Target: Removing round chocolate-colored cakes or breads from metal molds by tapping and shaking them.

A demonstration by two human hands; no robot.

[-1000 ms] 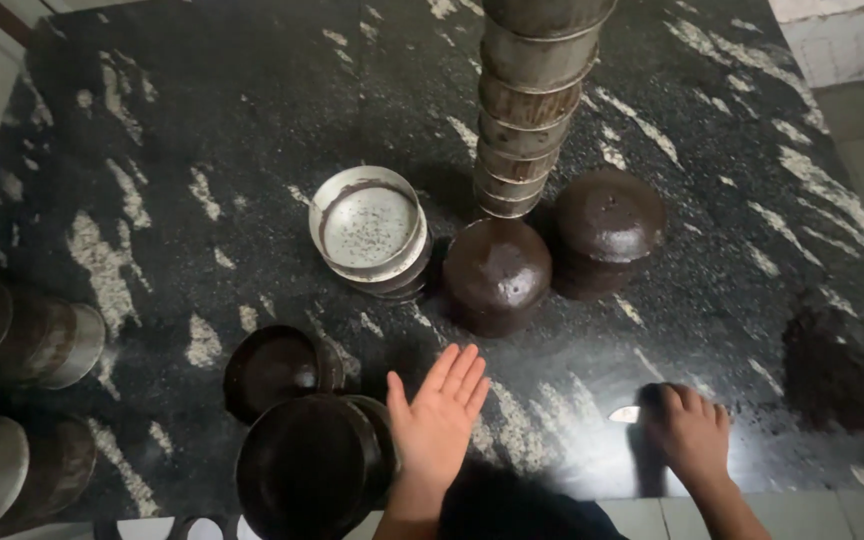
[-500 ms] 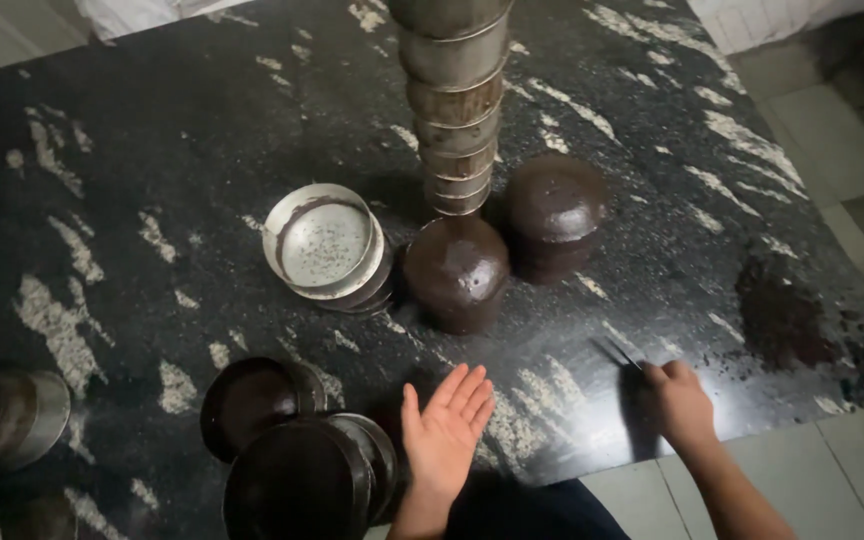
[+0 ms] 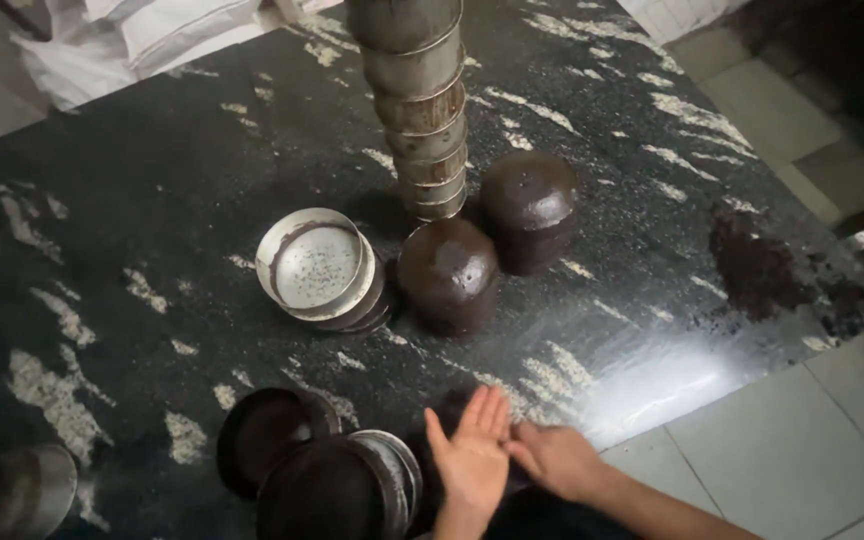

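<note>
My left hand (image 3: 474, 457) is held flat and upright near the front edge of a black speckled stone counter (image 3: 132, 200), fingers together, holding nothing. My right hand (image 3: 554, 458) touches it from the right, fingers against the left palm; I see nothing held in it. Just left of my left hand lies a dark round cake tin (image 3: 337, 488) on its side, with another dark tin (image 3: 267, 435) behind it. Further back stand two dark brown domed cakes (image 3: 449, 272) (image 3: 529, 208).
A tall stack of metal tins (image 3: 417, 100) rises behind the cakes. A short stack of empty tins (image 3: 320, 268) sits left of the nearer cake. Dark crumbs (image 3: 757, 265) lie on the counter's right end. Pale floor tiles (image 3: 782, 440) lie to the right, sacks (image 3: 152, 30) at the back.
My right hand has moved left from the counter's right part and now meets my left hand. The view has shifted, so the counter and tins appear further left and turned.
</note>
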